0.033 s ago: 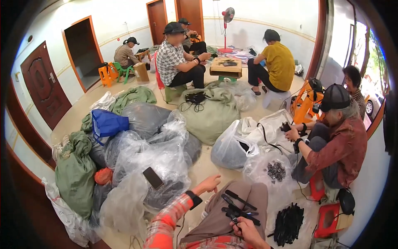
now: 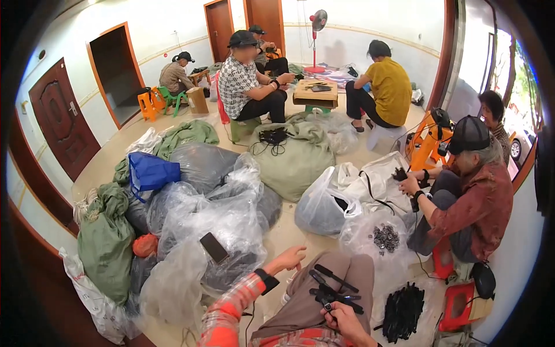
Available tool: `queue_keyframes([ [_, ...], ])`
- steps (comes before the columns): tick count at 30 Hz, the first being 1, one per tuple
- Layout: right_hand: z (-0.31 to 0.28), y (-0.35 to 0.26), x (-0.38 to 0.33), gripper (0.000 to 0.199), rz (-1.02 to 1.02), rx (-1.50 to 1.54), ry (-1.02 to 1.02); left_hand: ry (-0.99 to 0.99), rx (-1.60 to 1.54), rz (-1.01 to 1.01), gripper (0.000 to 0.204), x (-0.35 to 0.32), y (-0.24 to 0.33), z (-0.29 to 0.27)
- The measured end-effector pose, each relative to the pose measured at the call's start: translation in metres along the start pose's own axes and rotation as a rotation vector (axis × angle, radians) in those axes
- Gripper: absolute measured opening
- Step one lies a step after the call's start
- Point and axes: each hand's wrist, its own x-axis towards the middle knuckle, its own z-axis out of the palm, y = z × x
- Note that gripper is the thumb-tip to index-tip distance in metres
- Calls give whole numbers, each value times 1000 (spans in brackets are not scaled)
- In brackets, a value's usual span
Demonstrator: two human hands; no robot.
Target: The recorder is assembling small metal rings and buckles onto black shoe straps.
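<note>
My left hand (image 2: 286,259) hangs in the air just left of my knees, fingers stretched out and holding nothing. Down on my lap, my right hand (image 2: 342,321) pinches a small black piece (image 2: 327,305) with a pale shiny spot, perhaps a buckle on a strap. Several black straps (image 2: 335,279) lie across my grey-brown trousers (image 2: 300,301) beside that hand. A pile of black straps (image 2: 403,312) rests on clear plastic to the right of my leg. Beyond it, small dark ring-like parts (image 2: 385,238) sit in a clear plastic bag (image 2: 361,236).
A phone (image 2: 214,248) lies on stuffed plastic bags (image 2: 191,222) at left, near a blue bag (image 2: 153,173) and green sacks (image 2: 104,243). Close on the right, a person in a red-brown shirt (image 2: 480,202) handles black pieces. Other people sit farther back around a low table (image 2: 315,99).
The seated person at right has shifted the black pieces in their hands slightly. My own hands have hardly moved.
</note>
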Motion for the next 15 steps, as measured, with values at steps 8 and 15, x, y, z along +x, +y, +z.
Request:
queue_keyframes([
  [8,0,7,3,19,-4,-70,-33,-351,-96,101,38,-134,21,18],
  [15,5,6,-3,17,16,-139,-99,-205,-367,130,29,-165,43,82],
])
